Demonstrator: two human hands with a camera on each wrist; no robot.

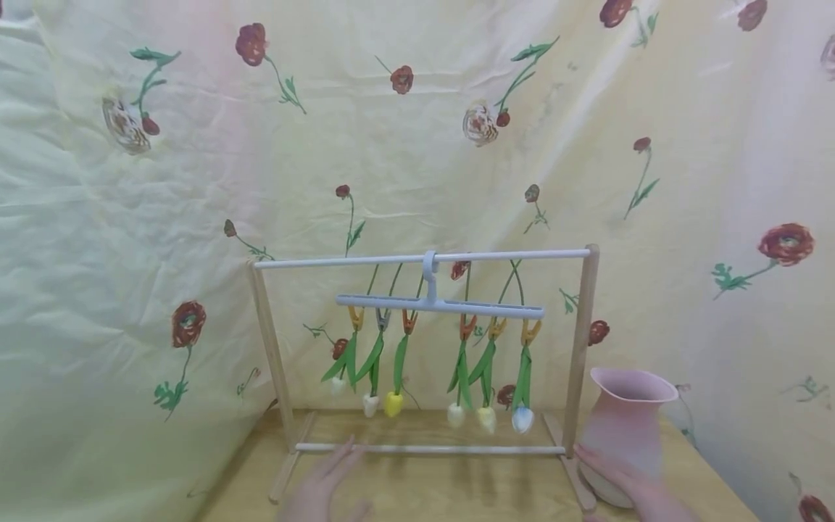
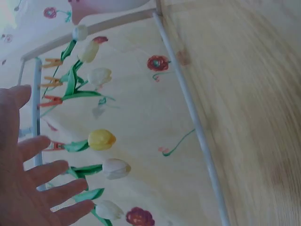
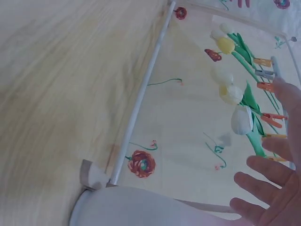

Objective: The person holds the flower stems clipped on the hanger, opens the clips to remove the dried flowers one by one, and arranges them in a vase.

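Observation:
A pale blue hanger (image 1: 485, 309) hooks over the top bar of a small wooden rack (image 1: 583, 355). Clips along it hold several artificial tulips head down, among them a yellow tulip (image 1: 393, 404) and a white-and-blue tulip (image 1: 522, 419). My left hand (image 1: 322, 486) hovers in front of the rack's lower left, fingers spread and holding nothing. A pink vase (image 1: 629, 420) stands right of the rack. In the head view my right hand (image 1: 622, 478) overlaps the vase's lower part; its fingers look extended in the right wrist view, with nothing held. Whether it touches the vase I cannot tell.
The rack stands on a light wooden table (image 1: 417, 486), its white lower bar (image 1: 457, 449) running just above the surface. Flower-printed cloth (image 1: 417, 167) hangs behind and along both sides.

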